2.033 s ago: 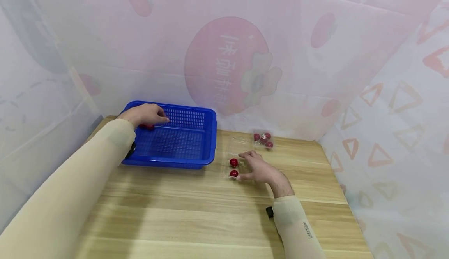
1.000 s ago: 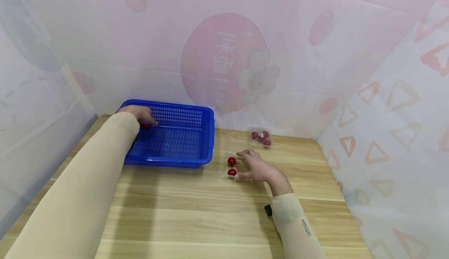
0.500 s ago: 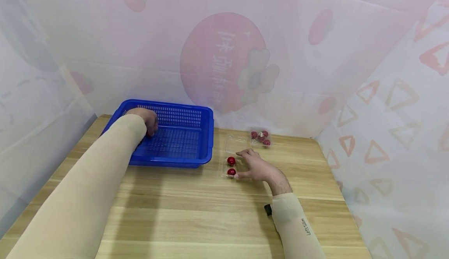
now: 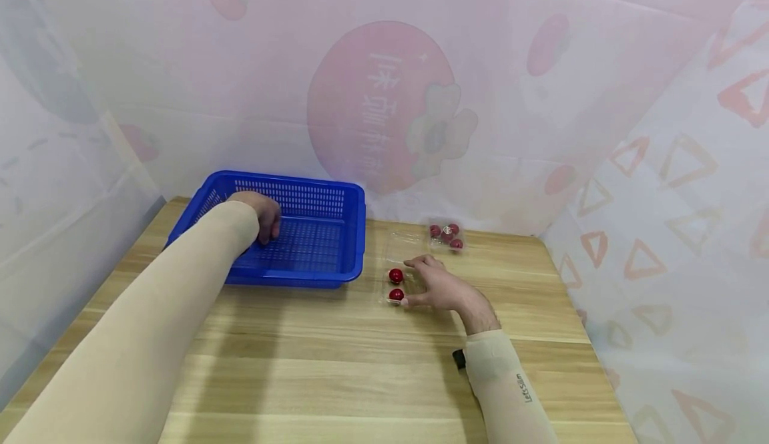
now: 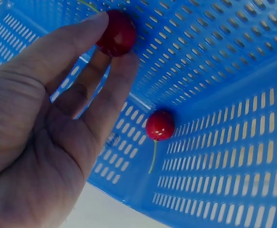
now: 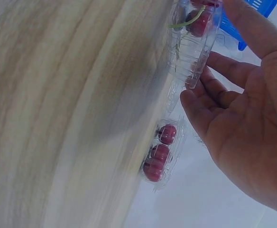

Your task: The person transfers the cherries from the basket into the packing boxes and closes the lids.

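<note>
Inside the blue plastic basket (image 4: 348, 274), my left hand (image 4: 261, 213) is lowered near its left side. It pinches a red cherry (image 5: 118, 33) between thumb and fingers, best seen in the left wrist view. A second cherry (image 5: 160, 125), with a green stem, lies in the basket below it. My right hand (image 4: 441, 289) holds the side of an open clear plastic box (image 6: 193, 57), thumb and fingers spread along its edge. Two cherries, the rear one (image 4: 396, 275) and the front one (image 4: 396, 294), show in this box. Its lid (image 4: 404, 246) is folded back.
A shut clear box (image 4: 447, 236) with several cherries stands at the back right, behind my right hand. All stands on a wooden table (image 4: 336, 364). Printed cloth walls (image 4: 510, 130) rise close behind the table and at both sides.
My left hand went down into the basket, then moved right and turned, fingers pointing down. The cherries seen by it in the head view are now hidden. My right hand stays at the box.
</note>
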The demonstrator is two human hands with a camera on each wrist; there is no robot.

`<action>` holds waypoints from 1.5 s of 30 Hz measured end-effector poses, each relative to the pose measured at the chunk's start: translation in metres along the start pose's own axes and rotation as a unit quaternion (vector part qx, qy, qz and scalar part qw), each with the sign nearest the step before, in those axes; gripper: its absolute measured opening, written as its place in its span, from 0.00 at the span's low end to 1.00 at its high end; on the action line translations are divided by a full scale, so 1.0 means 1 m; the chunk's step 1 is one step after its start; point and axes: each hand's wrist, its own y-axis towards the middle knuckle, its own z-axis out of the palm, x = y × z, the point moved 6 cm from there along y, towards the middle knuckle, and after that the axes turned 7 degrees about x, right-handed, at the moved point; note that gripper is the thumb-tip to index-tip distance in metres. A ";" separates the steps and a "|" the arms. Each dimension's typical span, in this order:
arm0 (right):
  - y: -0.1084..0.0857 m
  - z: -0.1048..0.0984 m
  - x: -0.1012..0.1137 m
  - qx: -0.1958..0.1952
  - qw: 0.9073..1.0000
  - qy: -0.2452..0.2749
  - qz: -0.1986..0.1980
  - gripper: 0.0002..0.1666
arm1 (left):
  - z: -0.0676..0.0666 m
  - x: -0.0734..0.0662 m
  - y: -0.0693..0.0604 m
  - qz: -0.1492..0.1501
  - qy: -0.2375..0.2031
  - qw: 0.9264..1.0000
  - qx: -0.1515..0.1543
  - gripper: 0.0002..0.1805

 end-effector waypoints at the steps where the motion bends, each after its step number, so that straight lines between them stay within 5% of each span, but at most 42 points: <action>1: 0.000 0.000 0.000 0.001 1.000 0.000 0.000 0.55 | 0.001 -0.002 -0.001 0.002 0.006 1.000 0.002 0.08; 10: 0.000 -0.001 0.001 0.001 1.000 -0.001 0.005 0.54 | 0.006 -0.029 -0.004 0.049 0.115 0.992 0.022 0.06; 19: 0.001 -0.002 0.001 0.000 1.000 0.006 0.008 0.54 | 0.006 -0.051 -0.001 0.092 0.182 0.979 0.008 0.07; 30: 0.000 -0.002 0.002 0.002 1.000 0.004 0.008 0.54 | 0.003 -0.071 -0.012 0.118 0.181 0.976 -0.007 0.04; 45: 0.002 -0.004 -0.002 0.007 1.000 -0.002 0.009 0.55 | 0.007 -0.100 -0.044 0.181 0.151 0.971 -0.042 0.06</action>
